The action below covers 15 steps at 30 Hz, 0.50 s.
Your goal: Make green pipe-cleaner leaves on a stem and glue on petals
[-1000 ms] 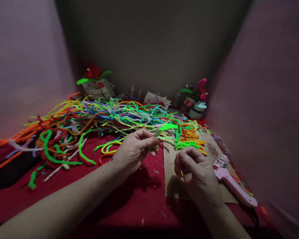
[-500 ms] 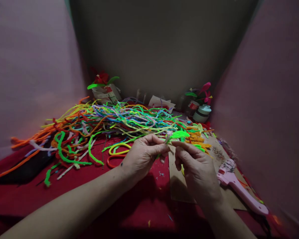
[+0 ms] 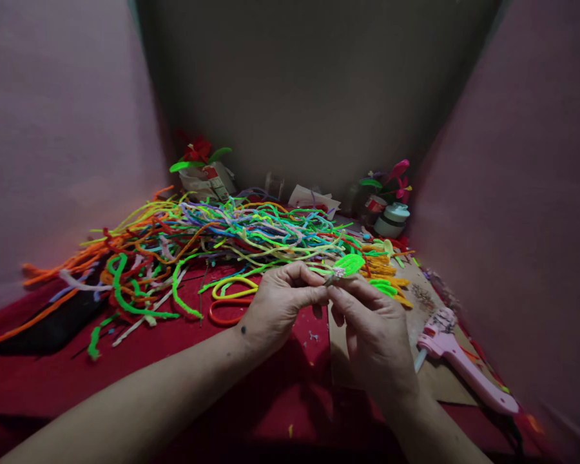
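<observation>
Both hands meet over the red cloth, pinching one small craft piece between them. A bright green pipe cleaner leaf [image 3: 350, 265] tops this piece, with a small pale cluster [image 3: 339, 272] at its base. My left hand [image 3: 290, 299] pinches the short stem under the cluster with thumb and forefinger. My right hand [image 3: 370, 322] closes its thumb and forefinger on the same stem from the other side. The fingertips hide most of the stem. Just behind the left hand are the looped red and yellow handles [image 3: 234, 288] of what look like scissors.
A large tangle of coloured pipe cleaners [image 3: 251, 225] spreads across the back and left. A pink glue gun [image 3: 464, 367] lies on cardboard [image 3: 410, 374] at right. Pipe cleaner flowers [image 3: 399, 171], a pale jar [image 3: 392, 220] and papers [image 3: 314, 198] stand along the back wall.
The piece has turned: the leaf now faces me more broadly and the pale cluster sits in front of it. My right fingers have closed in on the stem beside the left ones.
</observation>
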Motion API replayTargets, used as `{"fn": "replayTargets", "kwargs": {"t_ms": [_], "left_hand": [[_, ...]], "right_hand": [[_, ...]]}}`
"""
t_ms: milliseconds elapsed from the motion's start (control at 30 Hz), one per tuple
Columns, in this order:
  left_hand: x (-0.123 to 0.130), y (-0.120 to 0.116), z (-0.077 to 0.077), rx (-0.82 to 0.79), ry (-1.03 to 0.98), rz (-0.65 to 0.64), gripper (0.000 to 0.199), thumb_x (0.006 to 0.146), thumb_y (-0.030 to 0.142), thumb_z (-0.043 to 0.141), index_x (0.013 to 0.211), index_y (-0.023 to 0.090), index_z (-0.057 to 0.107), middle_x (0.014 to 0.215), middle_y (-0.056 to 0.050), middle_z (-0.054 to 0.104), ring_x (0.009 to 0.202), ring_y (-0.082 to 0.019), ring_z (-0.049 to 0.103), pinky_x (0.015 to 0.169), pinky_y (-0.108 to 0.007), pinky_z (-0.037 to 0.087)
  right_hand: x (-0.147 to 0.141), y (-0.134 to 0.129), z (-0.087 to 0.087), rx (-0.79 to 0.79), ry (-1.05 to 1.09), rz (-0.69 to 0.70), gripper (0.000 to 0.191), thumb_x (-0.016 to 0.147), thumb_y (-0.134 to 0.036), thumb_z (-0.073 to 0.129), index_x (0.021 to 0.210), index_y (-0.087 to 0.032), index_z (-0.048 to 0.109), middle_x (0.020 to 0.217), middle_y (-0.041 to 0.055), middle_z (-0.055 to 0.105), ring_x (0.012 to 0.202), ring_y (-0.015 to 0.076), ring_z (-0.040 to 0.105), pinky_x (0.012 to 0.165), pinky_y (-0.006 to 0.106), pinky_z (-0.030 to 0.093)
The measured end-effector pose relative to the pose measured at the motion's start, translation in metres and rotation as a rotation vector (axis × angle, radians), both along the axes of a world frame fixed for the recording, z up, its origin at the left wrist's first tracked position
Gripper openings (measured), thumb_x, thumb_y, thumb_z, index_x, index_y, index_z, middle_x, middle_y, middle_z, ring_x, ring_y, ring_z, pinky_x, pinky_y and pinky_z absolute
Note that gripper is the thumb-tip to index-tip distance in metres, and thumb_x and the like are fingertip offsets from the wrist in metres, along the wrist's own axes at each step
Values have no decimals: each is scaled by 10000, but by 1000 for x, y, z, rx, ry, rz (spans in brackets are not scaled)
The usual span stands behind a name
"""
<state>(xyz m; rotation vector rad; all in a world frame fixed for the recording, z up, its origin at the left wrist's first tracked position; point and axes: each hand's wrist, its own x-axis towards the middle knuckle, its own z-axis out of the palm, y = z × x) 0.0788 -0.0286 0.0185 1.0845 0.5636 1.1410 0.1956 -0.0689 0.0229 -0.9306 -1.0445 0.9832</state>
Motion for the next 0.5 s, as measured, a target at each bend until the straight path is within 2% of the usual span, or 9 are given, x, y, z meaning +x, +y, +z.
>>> {"fn": "replayTargets", "kwargs": {"t_ms": [100,300,400,500], "left_hand": [[2,-1,1,-11,7,21,151,624,124,728,608,141,579,583,19,607,494,-87,540,515,-218,428],[4,-4,5,6,105,72,148,605,122,731,588,136,584,564,21,595,484,-83,533,521,-214,430],[1,-3,5,19,129,45,136,621,127,726,604,134,591,575,18,599,494,-83,536,537,-216,433],[-1,-2,5,28,106,-38,96,656,140,712,663,132,617,622,9,613,541,-88,548,576,-223,443]], "right_hand": [[-3,1,-2,-10,89,13,38,709,-197,692,681,-193,666,613,-31,556,570,99,448,572,246,363],[-5,5,-9,2,149,-5,120,715,-180,688,617,-192,619,591,-36,529,618,109,465,627,246,387],[-4,6,-11,13,110,-53,127,705,-188,696,609,-184,614,628,-31,523,620,103,448,600,237,370],[-2,6,-9,21,103,-64,101,706,-204,696,637,-181,627,663,-25,532,615,99,445,588,236,371]]}}
